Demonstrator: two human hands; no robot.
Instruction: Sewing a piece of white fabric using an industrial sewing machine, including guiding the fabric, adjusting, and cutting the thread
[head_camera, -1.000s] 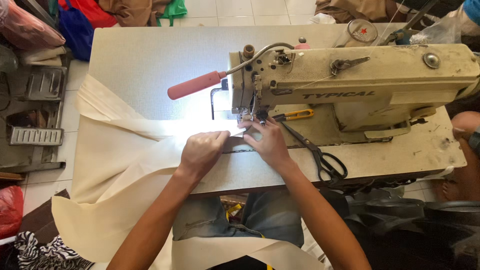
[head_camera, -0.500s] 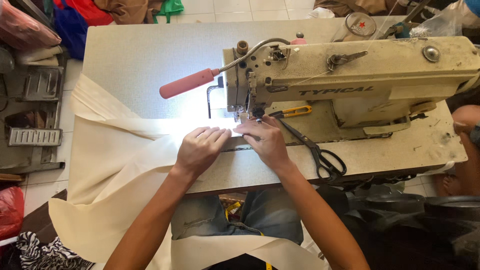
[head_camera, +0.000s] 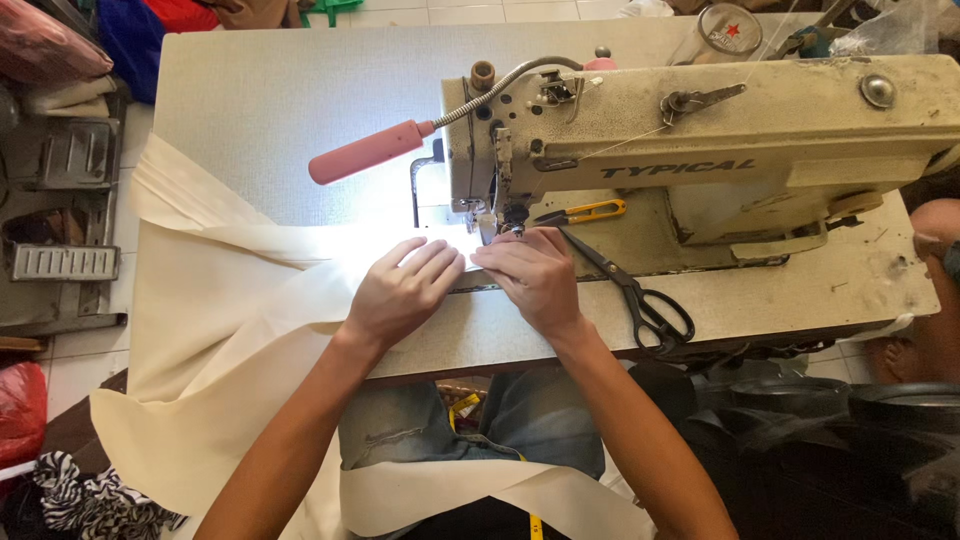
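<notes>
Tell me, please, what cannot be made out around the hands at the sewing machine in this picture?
Head view:
- Needle: hidden behind the right hand and the sewing machine head.
- Cloth by the left hand: washed out by lamp glare; no seam shows.
- Cloth's lower end: cut off at the bottom edge.
- Scissors: tips tucked under the right hand.

A pale work table (head_camera: 280, 100) filled the middle of the view, brightly lit in a small patch just ahead of the hands. Left of the hands, white floor tiles (head_camera: 85, 355) showed beside a grey metal frame (head_camera: 60, 215). Far ahead and left lay heaped cloth in red, blue and pink (head_camera: 120, 30). Near the left elbow sat a red bag (head_camera: 20, 410) and a zebra-print cloth (head_camera: 85, 500). Right of the hands, dark shapes (head_camera: 840, 430), perhaps tyres, lay low.
</notes>
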